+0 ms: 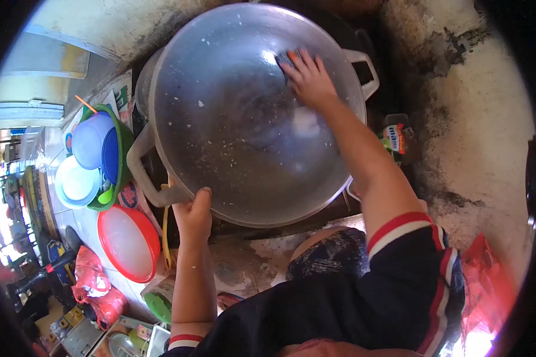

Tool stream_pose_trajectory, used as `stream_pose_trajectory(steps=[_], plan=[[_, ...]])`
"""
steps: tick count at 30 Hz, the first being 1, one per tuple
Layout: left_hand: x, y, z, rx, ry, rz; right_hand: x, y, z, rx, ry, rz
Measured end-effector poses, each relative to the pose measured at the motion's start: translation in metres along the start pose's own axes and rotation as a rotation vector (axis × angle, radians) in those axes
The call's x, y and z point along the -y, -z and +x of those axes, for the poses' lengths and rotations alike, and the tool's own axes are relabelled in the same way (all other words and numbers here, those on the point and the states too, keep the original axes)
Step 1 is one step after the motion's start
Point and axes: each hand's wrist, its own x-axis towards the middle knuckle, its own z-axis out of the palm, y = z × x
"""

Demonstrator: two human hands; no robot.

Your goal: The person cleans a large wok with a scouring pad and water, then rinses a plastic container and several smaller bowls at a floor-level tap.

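A large grey metal wok (250, 129) with two loop handles stands before me, its wet inside dotted with pale bits. My left hand (195, 212) grips its rim beside the near left handle (144, 165), thumb over the edge. Against the upper right inner wall, my right hand (310, 79) presses a dark scouring pad (285, 62) under its fingers; something orange shows at the fingertips. The underside of the wok is hidden.
On the left stand a green basin (126, 151) holding bowls and a light-green spoon, a white plate (77, 182) and a red-rimmed basin (128, 243). A labelled bottle (395, 138) lies right of the wok, near a stained wall (478, 111). A red plastic bag (487, 272) is at lower right.
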Motion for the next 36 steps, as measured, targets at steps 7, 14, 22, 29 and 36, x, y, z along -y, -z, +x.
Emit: stream_pose_trajectory(steps=[7,14,22,29,36], plan=[[-0.008,-0.033,0.014,-0.154,0.012,-0.355,0.152,0.040,-0.044,0.187,0.038,0.837],[-0.013,-0.046,0.028,-0.210,-0.149,-0.402,0.052,0.022,-0.076,0.269,-0.055,0.393],[-0.027,-0.035,0.045,-0.191,-0.346,-0.280,0.057,0.059,-0.085,0.652,0.198,0.727],[-0.018,-0.062,0.040,-0.291,-0.445,-0.273,0.133,0.071,-0.086,0.208,0.093,1.036],[0.000,-0.053,0.034,-0.309,-0.420,-0.330,0.094,0.084,-0.120,0.350,0.024,0.804]])
